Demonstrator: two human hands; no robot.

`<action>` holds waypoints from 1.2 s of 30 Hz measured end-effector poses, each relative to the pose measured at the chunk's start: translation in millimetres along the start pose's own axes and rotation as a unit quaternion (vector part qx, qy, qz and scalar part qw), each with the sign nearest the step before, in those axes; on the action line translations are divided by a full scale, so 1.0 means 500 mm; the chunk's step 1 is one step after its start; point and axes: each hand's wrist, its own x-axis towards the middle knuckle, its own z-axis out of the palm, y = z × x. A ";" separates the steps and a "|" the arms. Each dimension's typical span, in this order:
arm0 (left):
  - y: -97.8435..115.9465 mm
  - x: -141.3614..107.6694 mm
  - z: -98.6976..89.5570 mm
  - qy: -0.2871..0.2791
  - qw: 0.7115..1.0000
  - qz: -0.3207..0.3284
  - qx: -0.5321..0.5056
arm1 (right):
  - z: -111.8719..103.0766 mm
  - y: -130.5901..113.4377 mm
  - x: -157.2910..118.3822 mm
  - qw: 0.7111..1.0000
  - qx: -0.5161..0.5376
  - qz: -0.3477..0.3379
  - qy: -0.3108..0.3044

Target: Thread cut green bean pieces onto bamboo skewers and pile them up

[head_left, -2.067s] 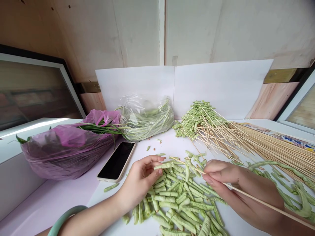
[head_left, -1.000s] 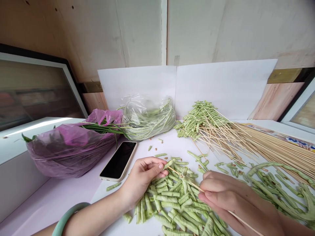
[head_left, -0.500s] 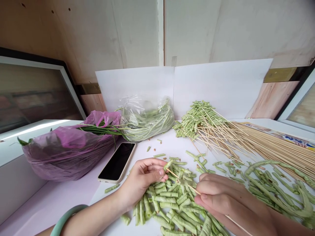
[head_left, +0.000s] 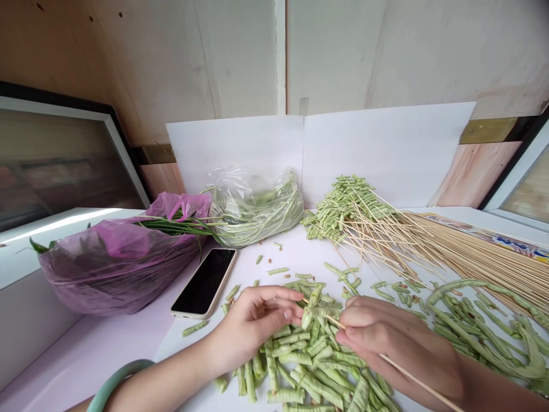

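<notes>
Our right hand (head_left: 398, 343) gripped a wooden skewer (head_left: 335, 321), fingers closed just behind the green bean pieces (head_left: 316, 313) threaded near its tip; its long shaft ran out below the palm. Our left hand (head_left: 253, 320) was half curled at the tip end, fingertips against or just beside those pieces; we could not tell whether it pinched one. Both hands worked above a heap of cut beans (head_left: 286, 396) on the white surface. Loaded skewers (head_left: 355, 200) lay piled behind, bare sticks (head_left: 493, 257) to the right. Our judgement on method: the right grip wanted to be short and firm, since thin wood could bow under a push. Each piece called for entry through its middle, square to the stick, with left fingertips off the point's line. Sliding pieces down was best done gently, as soft pods could split.
</notes>
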 end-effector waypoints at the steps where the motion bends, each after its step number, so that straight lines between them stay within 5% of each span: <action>1: 0.001 0.001 -0.002 0.027 0.999 0.015 0.044 | -0.003 0.000 0.001 1.000 -0.011 0.001 0.015; 4: 0.012 0.001 -0.005 0.079 0.969 0.038 0.231 | -0.012 0.003 0.000 0.998 -0.038 0.018 0.056; 8: 0.026 -0.002 -0.002 0.037 0.895 0.060 0.440 | -0.016 0.005 -0.005 0.995 -0.053 0.044 0.073; 21: 0.042 -0.009 -0.008 -0.001 0.787 0.022 0.616 | -0.010 0.000 0.005 0.993 -0.092 0.037 0.066; 25: 0.040 -0.008 -0.004 -0.026 0.809 0.036 0.587 | -0.011 -0.001 0.009 0.993 -0.092 0.034 0.068; 28: 0.035 -0.005 -0.003 0.001 0.856 0.051 0.515 | -0.010 -0.001 0.007 0.993 -0.087 0.031 0.072; 32: 0.024 0.002 -0.009 0.065 0.944 0.098 0.310 | -0.014 -0.002 -0.006 0.996 -0.048 0.048 0.059; 36: 0.012 0.011 -0.013 0.064 0.987 0.093 0.113 | -0.022 -0.009 -0.009 0.995 0.038 0.052 0.070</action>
